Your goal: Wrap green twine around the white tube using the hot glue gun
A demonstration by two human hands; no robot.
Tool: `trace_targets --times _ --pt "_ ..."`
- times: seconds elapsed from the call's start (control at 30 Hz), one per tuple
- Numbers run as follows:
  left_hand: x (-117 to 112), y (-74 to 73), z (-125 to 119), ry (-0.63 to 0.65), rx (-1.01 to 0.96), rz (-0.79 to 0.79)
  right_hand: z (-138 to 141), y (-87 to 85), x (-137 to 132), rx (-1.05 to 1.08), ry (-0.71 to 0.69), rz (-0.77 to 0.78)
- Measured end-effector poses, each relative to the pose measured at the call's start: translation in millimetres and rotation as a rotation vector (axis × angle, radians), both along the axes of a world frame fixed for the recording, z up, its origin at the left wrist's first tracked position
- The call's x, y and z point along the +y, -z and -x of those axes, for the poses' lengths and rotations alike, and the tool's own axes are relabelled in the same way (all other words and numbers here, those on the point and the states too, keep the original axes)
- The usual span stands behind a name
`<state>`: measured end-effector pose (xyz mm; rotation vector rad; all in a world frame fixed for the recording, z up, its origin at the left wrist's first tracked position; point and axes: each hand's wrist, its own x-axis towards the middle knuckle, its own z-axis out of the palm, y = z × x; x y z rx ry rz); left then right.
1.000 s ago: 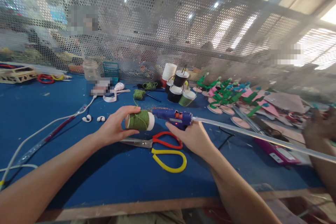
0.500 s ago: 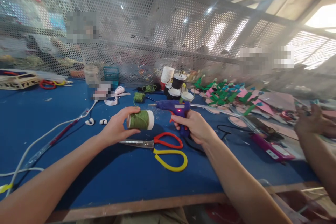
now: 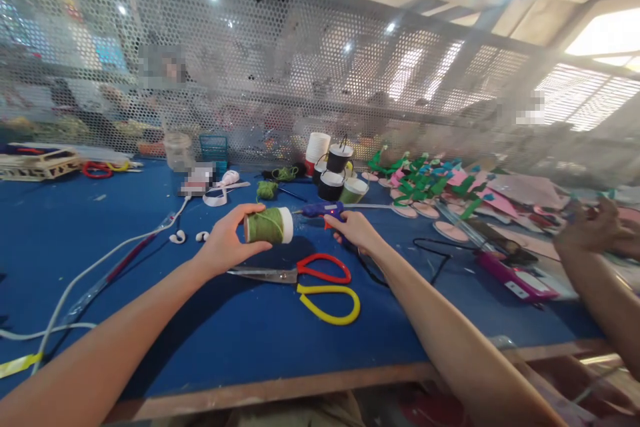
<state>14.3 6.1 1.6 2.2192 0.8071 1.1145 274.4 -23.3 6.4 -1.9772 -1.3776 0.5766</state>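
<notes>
Between the thumb and fingers of my left hand [image 3: 227, 240] lies a small paper cup [image 3: 287, 225] on its side, wrapped in green yarn [image 3: 265, 225] with its white rim bare and facing right. My right hand [image 3: 357, 230] is closed round the handle of a blue glue gun [image 3: 320, 210], whose nozzle points left, close to the cup's rim. A strand of yarn seems to run up to a small green yarn ball [image 3: 267, 191] behind the cup. Below both hands lie scissors [image 3: 300, 277] with one red and one yellow handle loop.
Several wrapped cups [image 3: 331, 183] and a white cup stack [image 3: 319, 147] stand at the back. Green craft plants [image 3: 430, 180] lie to the right, near a purple power strip [image 3: 515, 277] and a co-worker's hands [image 3: 590, 227]. White earbuds [image 3: 177, 237] and a cable [image 3: 90, 267] lie left.
The glue gun has dropped a little and tilted away, its nozzle now nearer the cup's rim. My left hand still holds the cup, slightly turned. The view has shifted slightly.
</notes>
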Motion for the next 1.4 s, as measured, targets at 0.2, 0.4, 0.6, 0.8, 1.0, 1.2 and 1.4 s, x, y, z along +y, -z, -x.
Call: trace_targets --times 0.2,0.4,0.6,0.8,1.0,1.2,1.4 --pt "-1.1 0.2 0.0 -0.011 0.027 -0.018 8.1 -11.4 -7.0 -0.257 0.006 -0.156" --pt "-4.6 2.7 -2.3 0.050 0.084 -0.155 65.9 -48.4 -27.6 -0.325 -0.577 -0.464" --pt "-7.0 0.2 -3.2 0.048 0.137 -0.268 90.2 -44.3 -24.0 -0.416 -0.579 -0.351" --pt "-4.7 2.5 -6.1 0.118 -0.012 -0.050 76.2 -45.3 -25.4 0.017 -0.504 -0.425" --pt "-6.6 1.5 -8.4 0.217 -0.105 0.193 61.7 -42.8 -21.8 0.548 -0.529 -0.411" --pt "-16.1 -9.0 -9.1 0.219 -0.010 0.294 58.4 -36.4 -18.7 0.659 -0.462 -0.389" --pt "-17.3 -8.8 -9.2 0.234 0.001 0.257 58.1 -31.0 -16.4 0.652 -0.426 -0.410"
